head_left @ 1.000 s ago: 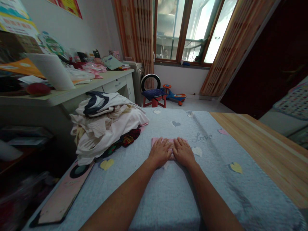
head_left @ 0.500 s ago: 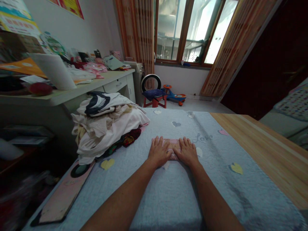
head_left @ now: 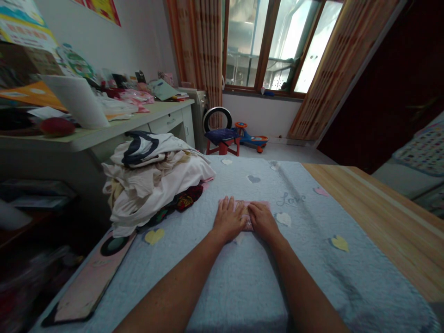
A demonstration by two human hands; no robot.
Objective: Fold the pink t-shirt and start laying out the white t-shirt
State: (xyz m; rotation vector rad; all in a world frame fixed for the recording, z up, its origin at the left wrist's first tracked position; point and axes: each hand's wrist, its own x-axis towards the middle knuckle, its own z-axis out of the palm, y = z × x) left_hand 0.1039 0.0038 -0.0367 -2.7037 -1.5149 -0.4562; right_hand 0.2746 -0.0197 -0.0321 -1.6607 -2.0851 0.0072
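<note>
A small folded pink patterned cloth (head_left: pixel 248 225) lies on the pale blue blanket (head_left: pixel 249 277), partly hidden under both hands. My left hand (head_left: pixel 228 220) rests flat on its left part, with the fingers stretched out and slightly apart. On its right part, my right hand (head_left: pixel 264 223) has its fingers bent and drawn together at the cloth. The right fingertips point inward, and the thumb is mostly hidden.
A heap of clothes (head_left: pixel 156 180) lies on the blanket's left side. In front of it is a long pink board (head_left: pixel 93 282) with a dark ring. Bare wood (head_left: pixel 367 199) shows along the right. A cluttered desk (head_left: pixel 163 113) stands at the left, a red stool (head_left: pixel 224 147) beyond.
My right hand has gone from lying flat with spread fingers to curled fingers at the cloth, shifting slightly left. The left hand stays in place.
</note>
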